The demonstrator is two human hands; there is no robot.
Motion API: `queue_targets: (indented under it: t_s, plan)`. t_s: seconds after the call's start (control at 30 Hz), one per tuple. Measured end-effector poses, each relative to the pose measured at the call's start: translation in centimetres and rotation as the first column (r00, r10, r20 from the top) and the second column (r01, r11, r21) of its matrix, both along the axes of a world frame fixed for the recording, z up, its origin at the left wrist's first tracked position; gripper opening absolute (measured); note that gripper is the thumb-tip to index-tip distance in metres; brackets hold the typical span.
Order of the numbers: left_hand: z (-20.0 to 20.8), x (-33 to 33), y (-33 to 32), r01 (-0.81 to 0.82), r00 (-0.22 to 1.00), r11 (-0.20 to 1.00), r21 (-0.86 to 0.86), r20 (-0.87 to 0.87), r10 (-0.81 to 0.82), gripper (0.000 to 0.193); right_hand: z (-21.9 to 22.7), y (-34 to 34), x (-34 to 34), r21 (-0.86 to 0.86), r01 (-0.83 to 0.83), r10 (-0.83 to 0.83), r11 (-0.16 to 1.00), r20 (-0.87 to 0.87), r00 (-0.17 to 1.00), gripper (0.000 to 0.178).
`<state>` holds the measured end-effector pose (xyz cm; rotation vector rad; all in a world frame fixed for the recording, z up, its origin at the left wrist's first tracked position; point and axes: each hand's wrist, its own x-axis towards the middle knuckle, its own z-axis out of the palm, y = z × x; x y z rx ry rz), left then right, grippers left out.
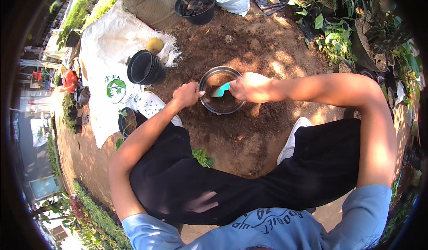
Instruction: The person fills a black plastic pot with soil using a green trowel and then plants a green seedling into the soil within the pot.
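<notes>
A round dark plant pot (223, 113) stands on the ground in front of me, with brown soil (221, 79) inside. My left hand (187, 94) is closed at the pot's left rim, its thumb over the edge. In my right hand (252, 88), at the opposite side of the pot, is a small teal hand trowel (221, 90). The trowel's blade is inside the pot, at the soil, and its handle is hidden by my closed fingers.
To the left, nested black pots (146, 67) and a yellow roundish object (154, 45) rest on a white woven sack (102, 40). A black pot of dark debris (195, 9) stands beyond. Potted plants (336, 45) line the right. A small potted plant (128, 121) is near my left foot.
</notes>
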<state>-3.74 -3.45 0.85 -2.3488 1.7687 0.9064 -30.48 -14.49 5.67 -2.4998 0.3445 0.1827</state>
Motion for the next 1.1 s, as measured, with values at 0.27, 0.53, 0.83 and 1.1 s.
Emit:
queue_targets:
  t_s: [0.27, 0.53, 0.83, 1.1]
  plan:
    - [-0.1, 0.3, 0.0, -0.012, 1.000, 1.000, -0.015, -0.007, 0.012, 0.039, 2.6, -3.1, 0.6, -0.657, -0.296, 0.431, 0.694, 0.049, 0.901, 0.013]
    - [-0.6, 0.7, 0.2, -0.003, 1.000, 1.000, -0.014, -0.010, 0.003, 0.040, 3.0, -3.6, 2.6, -0.731, -0.432, 0.490, 0.528, -0.153, 0.858, 0.006]
    - [-0.2, 0.2, 0.3, 0.035, 0.999, 0.999, -0.029, 0.015, -0.034, 0.037, 3.0, -2.8, 2.9, -0.662, -0.514, 0.514, 0.546, -0.219, 0.829, 0.011]
    - [-0.2, 0.1, 0.1, 0.026, 1.000, 0.999, -0.020, -0.009, -0.027, 0.036, 1.1, -1.6, 2.1, -0.624, -0.484, 0.477, 0.613, -0.195, 0.857, 0.009]
